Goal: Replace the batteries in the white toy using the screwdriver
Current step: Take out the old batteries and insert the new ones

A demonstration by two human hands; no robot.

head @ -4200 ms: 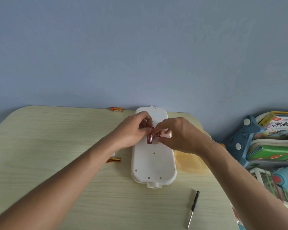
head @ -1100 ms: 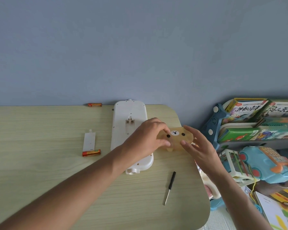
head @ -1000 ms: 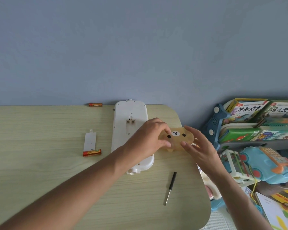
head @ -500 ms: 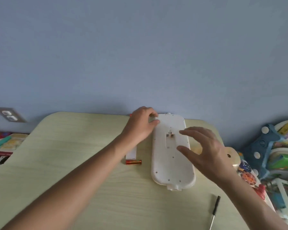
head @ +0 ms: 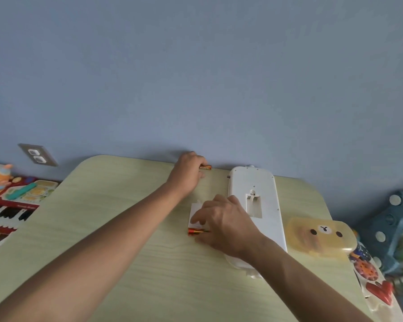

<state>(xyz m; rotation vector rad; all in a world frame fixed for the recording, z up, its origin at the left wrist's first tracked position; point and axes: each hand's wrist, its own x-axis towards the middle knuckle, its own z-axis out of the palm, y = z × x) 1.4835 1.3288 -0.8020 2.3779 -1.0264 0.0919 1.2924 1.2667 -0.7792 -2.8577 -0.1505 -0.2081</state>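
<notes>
Tabletop (head: 102, 228): left hand (head: 188, 173) outstretched; right hand (head: 226, 225) crossing toy (head: 261, 205).

Pale wood table (head: 126, 263) w/ white toy (head: 265, 198), battery cover (head: 195, 211), two batteries (orange-red), bear case (head: 321, 235).

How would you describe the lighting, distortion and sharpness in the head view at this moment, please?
Head view: soft, even light with faint shadows under the hands; wide-angle bending curves the table edge; the left hand and right hand look slightly soft, and the battery label is not crisp; no strong glare on the white toy.
</notes>
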